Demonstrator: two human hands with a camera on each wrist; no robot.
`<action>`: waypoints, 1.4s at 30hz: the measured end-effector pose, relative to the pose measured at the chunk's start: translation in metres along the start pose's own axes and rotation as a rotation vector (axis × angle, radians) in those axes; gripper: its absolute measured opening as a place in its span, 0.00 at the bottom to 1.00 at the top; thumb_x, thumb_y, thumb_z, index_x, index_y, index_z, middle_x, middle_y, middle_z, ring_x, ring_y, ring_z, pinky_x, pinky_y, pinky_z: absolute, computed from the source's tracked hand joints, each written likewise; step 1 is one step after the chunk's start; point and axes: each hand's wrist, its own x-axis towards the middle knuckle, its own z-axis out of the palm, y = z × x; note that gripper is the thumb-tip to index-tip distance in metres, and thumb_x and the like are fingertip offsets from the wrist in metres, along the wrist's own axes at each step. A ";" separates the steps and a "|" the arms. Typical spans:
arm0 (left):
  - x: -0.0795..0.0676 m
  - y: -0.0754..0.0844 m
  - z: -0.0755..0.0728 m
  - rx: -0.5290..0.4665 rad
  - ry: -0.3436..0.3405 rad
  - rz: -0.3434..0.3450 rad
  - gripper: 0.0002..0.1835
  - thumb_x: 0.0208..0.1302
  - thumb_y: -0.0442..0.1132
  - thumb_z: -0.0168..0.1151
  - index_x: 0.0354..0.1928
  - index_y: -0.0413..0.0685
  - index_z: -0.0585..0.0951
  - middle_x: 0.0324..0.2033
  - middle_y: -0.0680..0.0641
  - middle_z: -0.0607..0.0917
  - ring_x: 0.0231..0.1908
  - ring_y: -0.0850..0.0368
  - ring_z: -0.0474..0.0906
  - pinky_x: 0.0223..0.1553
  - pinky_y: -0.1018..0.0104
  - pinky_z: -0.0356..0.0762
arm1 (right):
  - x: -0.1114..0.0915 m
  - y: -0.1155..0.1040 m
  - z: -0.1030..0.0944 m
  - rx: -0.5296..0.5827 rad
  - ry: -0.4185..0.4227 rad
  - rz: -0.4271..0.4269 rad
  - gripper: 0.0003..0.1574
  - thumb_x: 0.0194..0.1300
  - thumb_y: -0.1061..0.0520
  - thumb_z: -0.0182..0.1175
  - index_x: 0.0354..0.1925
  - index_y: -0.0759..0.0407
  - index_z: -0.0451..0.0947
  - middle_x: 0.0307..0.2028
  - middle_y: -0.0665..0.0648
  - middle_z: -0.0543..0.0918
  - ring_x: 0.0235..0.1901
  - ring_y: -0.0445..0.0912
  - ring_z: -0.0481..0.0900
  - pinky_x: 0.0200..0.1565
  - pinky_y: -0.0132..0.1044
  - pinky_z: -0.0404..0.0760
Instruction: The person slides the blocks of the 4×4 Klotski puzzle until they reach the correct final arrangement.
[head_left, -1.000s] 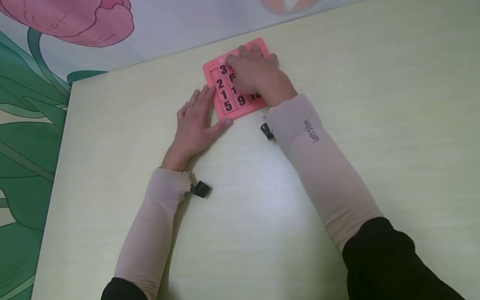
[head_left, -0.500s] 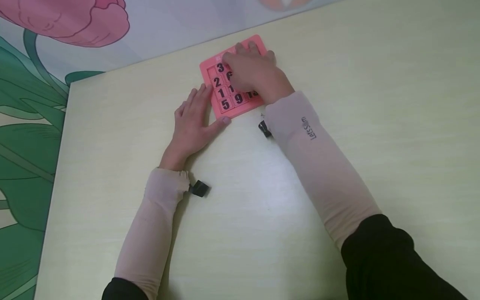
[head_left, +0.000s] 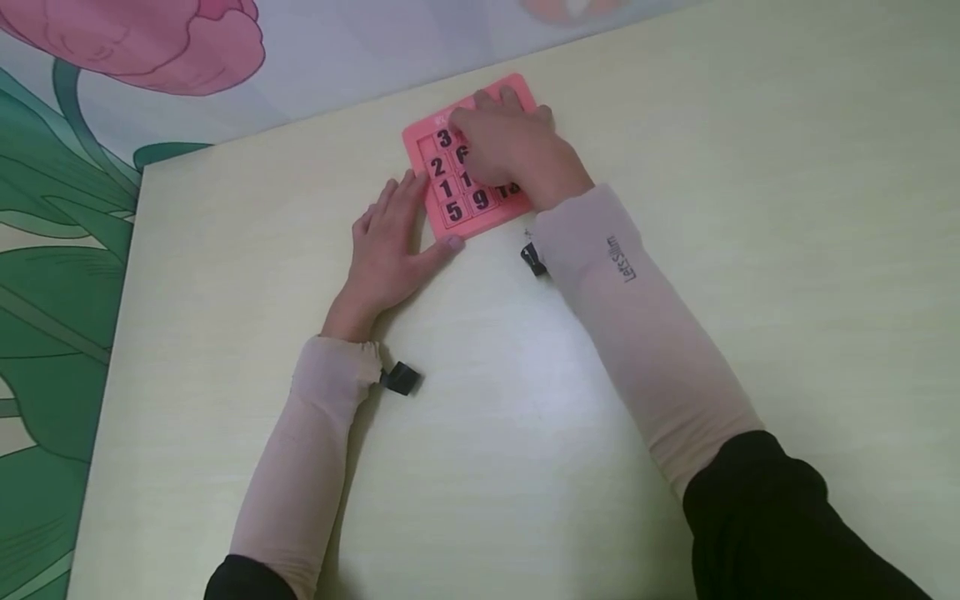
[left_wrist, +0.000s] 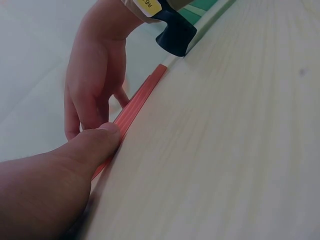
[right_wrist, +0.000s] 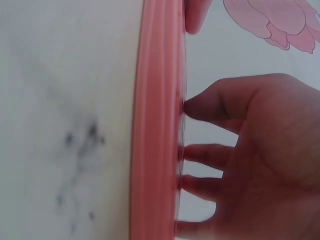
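Note:
A pink number slide puzzle point(head_left: 491, 222) lies flat at the far side of the table. Tiles 3, 2, 5 and 9 show, others are partly covered. An empty slot sits left of tile 3. My left hand point(head_left: 386, 262) rests at its near left corner, fingers straight along the left edge, thumb against the near edge. Over the tiles is my right hand point(head_left: 517, 154), hiding the right part. In the right wrist view, fingertips of the right hand point(right_wrist: 272, 120) touch the top face. The left wrist view shows the left thumb point(left_wrist: 95, 145) against the puzzle's side point(left_wrist: 142, 97).
The pale table point(head_left: 525, 467) meets a painted wall point(head_left: 337, 50) just behind the puzzle. Green leaves point(head_left: 52, 333) are painted beyond the table's left edge. Small black wrist cameras point(head_left: 401, 378) stick out from both beige sleeves point(head_left: 645, 317).

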 end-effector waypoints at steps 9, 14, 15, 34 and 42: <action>0.001 0.003 0.014 -0.002 -0.008 0.013 0.48 0.67 0.69 0.54 0.81 0.67 0.47 0.80 0.57 0.48 0.78 0.57 0.33 0.73 0.49 0.36 | -0.008 0.030 0.000 0.246 0.005 -0.041 0.36 0.78 0.54 0.41 0.80 0.42 0.52 0.65 0.50 0.71 0.60 0.47 0.67 0.69 0.54 0.57; 0.004 0.008 0.022 0.002 -0.022 0.010 0.48 0.67 0.69 0.54 0.82 0.66 0.46 0.80 0.55 0.47 0.78 0.55 0.33 0.73 0.48 0.36 | -0.016 0.049 -0.003 0.341 0.027 -0.047 0.34 0.79 0.52 0.42 0.79 0.43 0.55 0.63 0.51 0.72 0.55 0.47 0.69 0.59 0.43 0.70; 0.004 0.009 0.023 0.001 -0.024 0.009 0.48 0.67 0.69 0.54 0.82 0.65 0.46 0.80 0.54 0.47 0.78 0.55 0.33 0.73 0.48 0.36 | -0.017 0.053 -0.004 0.349 0.033 -0.050 0.34 0.78 0.52 0.42 0.79 0.44 0.56 0.63 0.51 0.72 0.56 0.48 0.69 0.60 0.44 0.69; 0.023 0.021 0.042 -0.002 -0.019 0.033 0.46 0.71 0.67 0.50 0.82 0.57 0.47 0.80 0.52 0.47 0.78 0.54 0.33 0.74 0.49 0.35 | -0.025 0.108 -0.022 0.349 0.129 0.001 0.31 0.77 0.56 0.41 0.75 0.56 0.63 0.73 0.59 0.66 0.71 0.55 0.61 0.69 0.55 0.61; 0.032 0.025 0.047 0.003 -0.014 0.044 0.46 0.71 0.66 0.51 0.82 0.56 0.47 0.80 0.51 0.47 0.78 0.52 0.34 0.74 0.49 0.34 | -0.021 0.113 -0.021 0.237 0.059 0.012 0.29 0.77 0.59 0.39 0.69 0.63 0.71 0.67 0.61 0.72 0.65 0.56 0.65 0.71 0.53 0.58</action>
